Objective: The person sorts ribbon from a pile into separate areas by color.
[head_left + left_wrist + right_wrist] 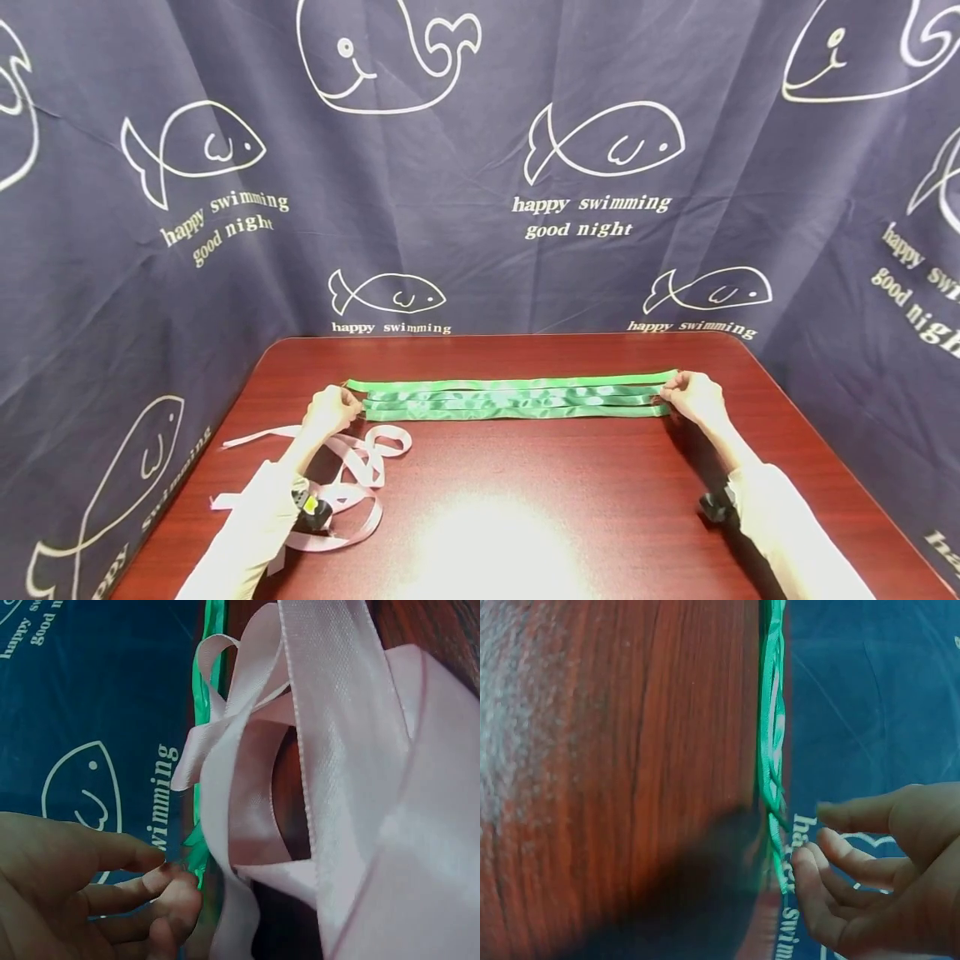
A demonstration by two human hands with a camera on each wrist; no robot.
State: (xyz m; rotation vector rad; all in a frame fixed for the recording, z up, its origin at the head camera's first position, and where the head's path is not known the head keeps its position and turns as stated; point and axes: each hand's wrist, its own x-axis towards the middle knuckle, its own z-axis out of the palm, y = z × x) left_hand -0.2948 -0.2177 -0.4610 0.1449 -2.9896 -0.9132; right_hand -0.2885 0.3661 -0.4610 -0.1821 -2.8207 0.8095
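Several satin ribbons in shades of green point(510, 412) lie side by side across the table, almost parallel. At their left ends is my left hand point(333, 408), its fingertips pinching a green ribbon's end point(196, 859) in the left wrist view. My right hand point(693, 396) is by the right ends. In the right wrist view its thumb and fingers are bent but apart, with no ribbon visible between them; the fingertips point(801, 859) are close beside the green strands point(772, 765). Whether they touch is hard to see.
Loose loops of pale pink ribbon point(360, 467) lie under and beside the left forearm. The reddish-brown table point(600, 483) has a bright glare near its front. A dark blue curtain point(480, 183) printed with fish and whales hangs behind and at both sides.
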